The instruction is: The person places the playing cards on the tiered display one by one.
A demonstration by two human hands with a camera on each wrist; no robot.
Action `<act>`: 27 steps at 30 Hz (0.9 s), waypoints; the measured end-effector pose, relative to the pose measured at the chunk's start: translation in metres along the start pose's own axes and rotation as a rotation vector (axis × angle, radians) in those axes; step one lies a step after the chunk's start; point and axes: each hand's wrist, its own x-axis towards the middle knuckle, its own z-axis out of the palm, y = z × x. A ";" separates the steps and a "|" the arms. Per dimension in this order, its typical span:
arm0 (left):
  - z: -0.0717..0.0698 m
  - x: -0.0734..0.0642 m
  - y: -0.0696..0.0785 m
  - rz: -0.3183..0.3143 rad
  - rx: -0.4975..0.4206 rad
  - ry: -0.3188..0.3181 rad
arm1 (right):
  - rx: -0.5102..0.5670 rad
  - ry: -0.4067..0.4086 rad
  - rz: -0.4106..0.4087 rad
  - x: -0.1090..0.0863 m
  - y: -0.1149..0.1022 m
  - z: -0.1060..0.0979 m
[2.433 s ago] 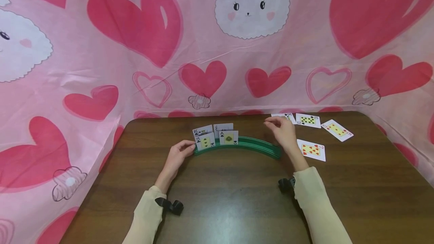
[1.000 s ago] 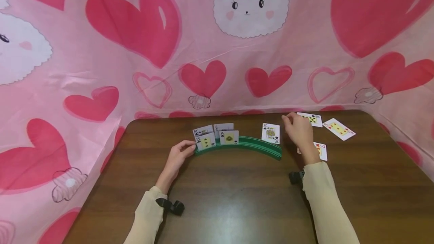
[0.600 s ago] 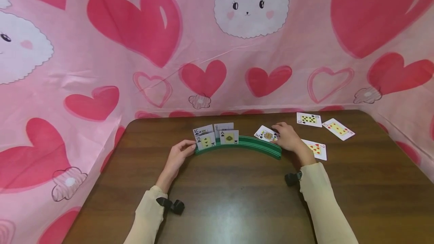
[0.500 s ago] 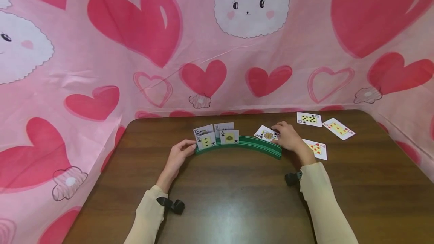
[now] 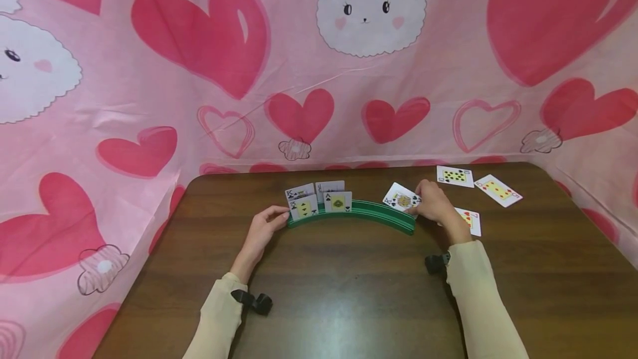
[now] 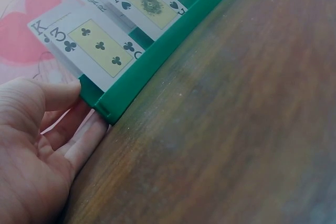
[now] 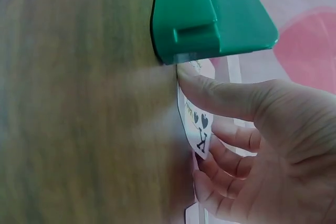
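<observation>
My left hand (image 5: pixel 263 229) grips the left end of a curved green card holder (image 5: pixel 371 212); the left wrist view has its thumb on one side and fingers at the other. At the holder's other end my right hand (image 5: pixel 436 206) pinches a king of spades (image 5: pixel 401 198), tilted, just behind the green rail. Thumb on the face, fingers curled at the far edge: so the right wrist view shows this playing card (image 7: pixel 197 129). Upright in the holder stand a three of clubs (image 6: pixel 97 45) before a king of clubs (image 6: pixel 38 26), and an ace of spades (image 5: pixel 338 202) before another card (image 5: pixel 330 185).
Face up at the back right lie a ten (image 5: pixel 454 176) and a five of diamonds (image 5: pixel 498 190). A seven of hearts (image 5: pixel 472 221) lies partly hidden behind my right wrist. Pink heart-patterned cloth (image 5: pixel 299 71) rises behind the brown table (image 5: pixel 319 292).
The king of spades came from the back of the table to behind the holder's right end. My right hand let go, took it again, turned it and shifted it slightly right. My left hand stays put.
</observation>
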 end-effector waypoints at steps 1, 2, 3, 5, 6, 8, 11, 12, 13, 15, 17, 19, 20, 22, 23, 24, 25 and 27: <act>0.000 0.000 0.000 0.000 0.000 0.003 | 0.008 0.014 0.010 -0.001 0.000 -0.001; 0.001 0.000 0.000 0.001 -0.002 0.005 | -0.001 0.051 0.015 -0.002 0.002 -0.002; 0.001 0.000 0.000 0.001 -0.003 0.007 | -0.019 0.111 0.019 -0.003 0.003 -0.004; 0.002 0.000 0.000 0.002 -0.003 0.005 | -0.052 0.260 0.040 -0.006 0.007 -0.007; 0.003 0.001 0.000 0.002 -0.002 0.003 | -0.065 0.340 0.055 -0.007 0.010 -0.009; 0.003 0.001 0.000 0.001 0.002 0.004 | -0.069 0.474 0.083 -0.011 0.015 -0.014; 0.003 0.001 0.000 -0.003 0.005 0.011 | 0.046 0.523 0.105 -0.015 0.018 -0.023; 0.002 0.001 0.000 -0.004 0.004 0.014 | 0.105 0.506 0.113 -0.016 0.019 -0.027; 0.002 0.001 0.000 -0.004 0.002 0.016 | 0.178 0.478 0.121 -0.017 0.019 -0.030; 0.001 0.001 0.000 -0.004 -0.006 0.014 | 0.372 0.427 0.150 -0.018 0.020 -0.035; 0.001 0.001 -0.001 -0.003 -0.009 0.007 | 0.551 0.392 0.194 -0.017 0.022 -0.037; 0.001 0.001 -0.001 -0.003 -0.012 0.007 | 0.753 0.375 0.227 -0.011 0.030 -0.036; 0.001 0.002 -0.001 -0.004 -0.013 0.008 | 0.844 0.378 0.225 -0.006 0.037 -0.034; 0.000 0.002 -0.002 -0.003 -0.012 0.011 | 0.975 0.377 0.194 0.003 0.055 -0.029; 0.000 0.002 -0.002 -0.001 -0.011 0.013 | 1.035 0.370 0.174 0.007 0.063 -0.026; 0.000 0.002 -0.002 0.000 -0.009 0.013 | 1.079 0.355 0.176 0.008 0.064 -0.027; 0.000 0.002 -0.002 0.003 -0.006 0.013 | 1.112 0.344 0.181 0.007 0.062 -0.029; 0.000 0.001 -0.002 0.006 0.002 0.011 | 1.153 0.317 0.160 0.004 0.058 -0.033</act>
